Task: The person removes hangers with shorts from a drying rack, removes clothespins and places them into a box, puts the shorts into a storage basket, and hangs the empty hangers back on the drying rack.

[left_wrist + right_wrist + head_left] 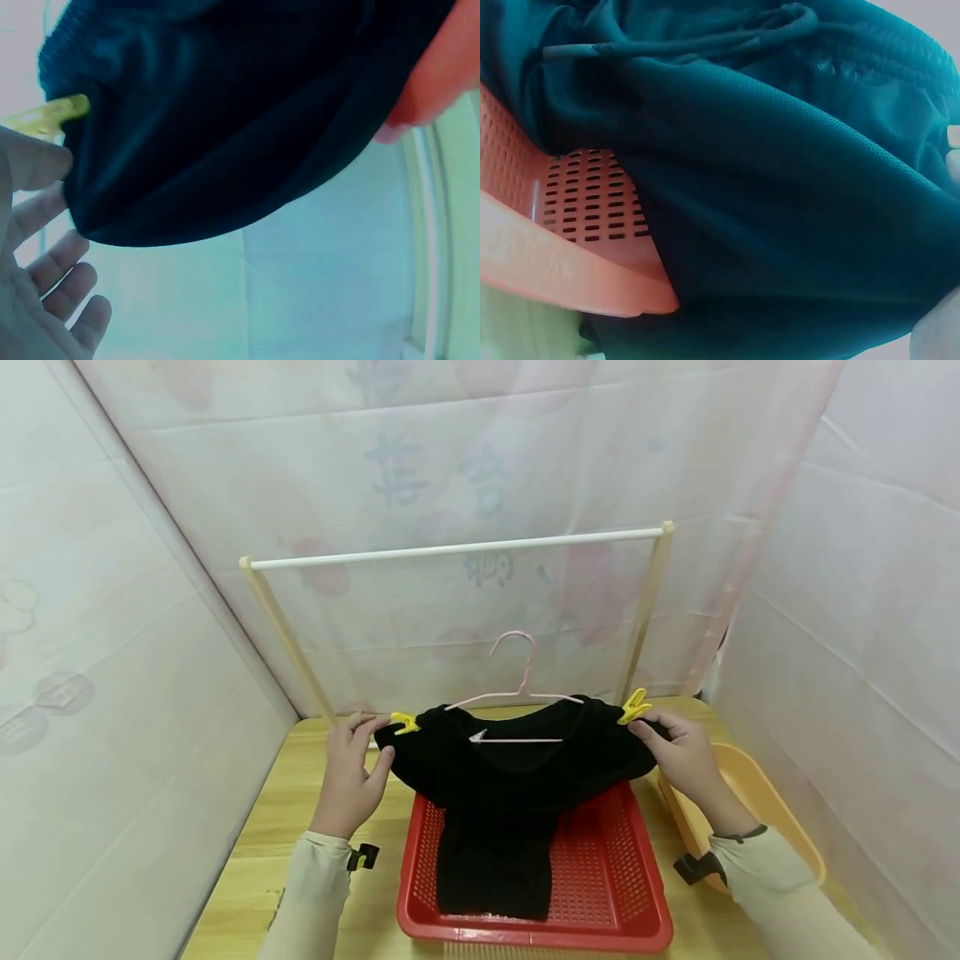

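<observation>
A black drawstring garment (517,777), with a gathered elastic edge and a cord (705,45) in the right wrist view, hangs on a pink hanger (522,681). Two yellow clothespins (405,722) (635,706) bite its upper corners. At the left corner my left hand (352,772) holds the fabric edge beside the clothespin, thumb in front, the other fingers loosely spread. My right hand (682,756) pinches the right corner below the other clothespin. The garment's lower part hangs into a red basket (652,902). Fabric hides most of the hanger's arms.
Behind the basket stands a rack with a white rail (457,550) and wooden posts. A yellow tray (772,802) lies at the right, partly beneath my right forearm. Everything stands on a wood-grain table (255,860) enclosed by pale sheet walls.
</observation>
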Available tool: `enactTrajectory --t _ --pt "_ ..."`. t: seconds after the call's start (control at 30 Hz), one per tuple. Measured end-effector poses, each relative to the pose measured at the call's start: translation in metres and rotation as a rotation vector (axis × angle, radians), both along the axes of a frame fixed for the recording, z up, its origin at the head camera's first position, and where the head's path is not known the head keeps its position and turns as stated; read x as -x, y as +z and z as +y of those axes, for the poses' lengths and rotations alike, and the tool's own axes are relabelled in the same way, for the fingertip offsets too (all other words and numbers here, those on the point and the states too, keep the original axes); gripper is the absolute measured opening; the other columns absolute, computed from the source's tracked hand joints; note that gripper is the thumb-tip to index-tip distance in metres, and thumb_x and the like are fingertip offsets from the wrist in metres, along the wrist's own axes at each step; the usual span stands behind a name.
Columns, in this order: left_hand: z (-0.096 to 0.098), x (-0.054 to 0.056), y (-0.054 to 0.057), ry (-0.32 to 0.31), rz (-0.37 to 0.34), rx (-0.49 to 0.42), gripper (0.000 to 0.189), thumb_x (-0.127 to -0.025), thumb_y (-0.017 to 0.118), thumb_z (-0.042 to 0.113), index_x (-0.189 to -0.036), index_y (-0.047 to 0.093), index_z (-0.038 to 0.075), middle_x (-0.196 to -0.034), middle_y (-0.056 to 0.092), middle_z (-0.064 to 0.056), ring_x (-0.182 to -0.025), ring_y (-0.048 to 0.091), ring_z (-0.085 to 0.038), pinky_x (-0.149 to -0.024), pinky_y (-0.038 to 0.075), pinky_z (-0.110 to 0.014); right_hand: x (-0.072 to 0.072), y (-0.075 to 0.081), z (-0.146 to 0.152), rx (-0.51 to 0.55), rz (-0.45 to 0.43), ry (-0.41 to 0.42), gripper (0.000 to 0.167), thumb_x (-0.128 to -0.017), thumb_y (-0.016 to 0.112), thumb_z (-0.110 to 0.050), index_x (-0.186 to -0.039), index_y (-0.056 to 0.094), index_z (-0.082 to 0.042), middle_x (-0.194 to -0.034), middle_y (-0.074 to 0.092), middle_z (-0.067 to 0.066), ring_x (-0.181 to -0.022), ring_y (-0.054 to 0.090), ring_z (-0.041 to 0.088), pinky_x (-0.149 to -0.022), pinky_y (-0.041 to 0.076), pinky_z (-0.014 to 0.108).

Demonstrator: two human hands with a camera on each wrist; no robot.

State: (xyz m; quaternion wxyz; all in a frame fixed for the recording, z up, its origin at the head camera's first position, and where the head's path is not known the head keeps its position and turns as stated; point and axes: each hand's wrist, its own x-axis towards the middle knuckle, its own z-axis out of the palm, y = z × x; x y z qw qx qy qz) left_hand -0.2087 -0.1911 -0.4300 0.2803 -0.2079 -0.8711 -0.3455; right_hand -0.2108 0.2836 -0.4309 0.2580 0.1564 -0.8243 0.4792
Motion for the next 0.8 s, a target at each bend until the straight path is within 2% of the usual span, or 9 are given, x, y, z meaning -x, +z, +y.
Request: enactTrajectory --t 0.07,0.13,0.23,0.33,0.4,0.5,0.57,0.7,0.8 --pt "0.001 0.0 0.0 -0.01 -0.007 0.061 0.032 -0.101 0.067 0.013 -0.131 0.064 0.006 -0.136 0.056 -0.018 -0.128 0.045 -0.04 -0.105 0.036 -0.058 -0.001 0.0 0.001 -0.003 -0.013 0.01 0.005 -0.096 0.07 0.0 -0.095 0.074 -0.004 -0.091 0.07 -0.01 -0.082 0.059 0.002 -0.073 0.045 0.014" --pt "0.003 0.001 0.0 -0.029 -0.019 0.117 0.02 -0.1 0.069 0.015 -0.118 0.068 0.006 -0.126 0.063 -0.015 -0.123 0.051 -0.037 -0.102 0.041 -0.055 -0.002 0.001 0.0 -0.011 -0.016 0.018 0.004 -0.097 0.071 -0.002 -0.096 0.074 -0.003 -0.092 0.071 -0.009 -0.085 0.061 0.001 -0.077 0.046 0.013" --pt "0.007 0.0 0.001 -0.061 -0.067 0.172 0.004 -0.1 0.069 0.015 -0.101 0.067 0.011 -0.102 0.066 -0.006 -0.101 0.058 -0.026 -0.086 0.049 -0.045 -0.002 0.002 -0.002 -0.021 -0.019 0.019 0.003 -0.096 0.072 -0.002 -0.097 0.075 -0.003 -0.095 0.073 -0.005 -0.09 0.063 -0.001 -0.081 0.047 0.012" --pt "0.011 -0.002 0.0 -0.081 -0.095 0.192 0.009 -0.102 0.067 0.014 -0.095 0.062 0.012 -0.088 0.058 0.001 -0.085 0.054 -0.018 -0.073 0.046 -0.039 -0.001 0.002 -0.003 -0.025 -0.021 0.009 0.003 -0.095 0.072 -0.001 -0.096 0.075 -0.002 -0.097 0.074 0.004 -0.092 0.062 -0.004 -0.082 0.046 0.01" --pt "0.012 -0.002 -0.002 -0.092 -0.099 0.196 0.008 -0.103 0.065 0.014 -0.096 0.061 0.013 -0.086 0.055 0.003 -0.082 0.05 -0.015 -0.072 0.044 -0.037 -0.001 0.002 -0.003 -0.029 -0.028 -0.005 0.004 -0.095 0.072 0.0 -0.097 0.075 -0.001 -0.099 0.073 0.01 -0.094 0.061 -0.006 -0.084 0.045 0.009" --pt "0.013 0.0 -0.004 -0.124 -0.063 0.206 0.009 -0.104 0.062 0.013 -0.095 0.06 0.014 -0.083 0.051 0.005 -0.08 0.045 -0.015 -0.074 0.04 -0.036 -0.002 0.003 -0.003 -0.03 -0.049 -0.028 0.004 -0.095 0.073 -0.002 -0.098 0.075 -0.001 -0.101 0.073 0.012 -0.095 0.061 -0.007 -0.084 0.045 0.009" --pt "0.013 0.001 -0.005 -0.141 -0.02 0.196 0.011 -0.105 0.06 0.012 -0.095 0.06 0.014 -0.081 0.049 0.005 -0.078 0.042 -0.015 -0.074 0.037 -0.035 -0.002 0.003 -0.003 -0.025 -0.072 -0.038 0.006 -0.096 0.073 -0.005 -0.101 0.074 -0.002 -0.102 0.074 0.003 -0.096 0.06 -0.008 -0.084 0.044 0.008" --pt "0.015 0.005 -0.008 -0.145 0.067 0.125 0.014 -0.104 0.059 0.007 -0.091 0.057 0.013 -0.078 0.046 0.005 -0.074 0.038 -0.016 -0.076 0.034 -0.035 0.001 0.002 0.004 0.072 -0.141 0.045 0.026 -0.102 0.062 -0.004 -0.126 0.064 0.005 -0.113 0.066 -0.011 -0.106 0.058 -0.004 -0.087 0.044 0.009" --pt "0.014 0.007 -0.012 -0.128 0.112 0.062 0.014 -0.101 0.061 0.002 -0.091 0.059 0.011 -0.077 0.048 0.002 -0.076 0.041 -0.018 -0.077 0.034 -0.037 0.005 -0.005 0.017 0.099 -0.222 0.082 0.043 -0.104 0.05 0.002 -0.146 0.045 0.009 -0.13 0.058 0.002 -0.118 0.054 0.009 -0.09 0.045 0.014"
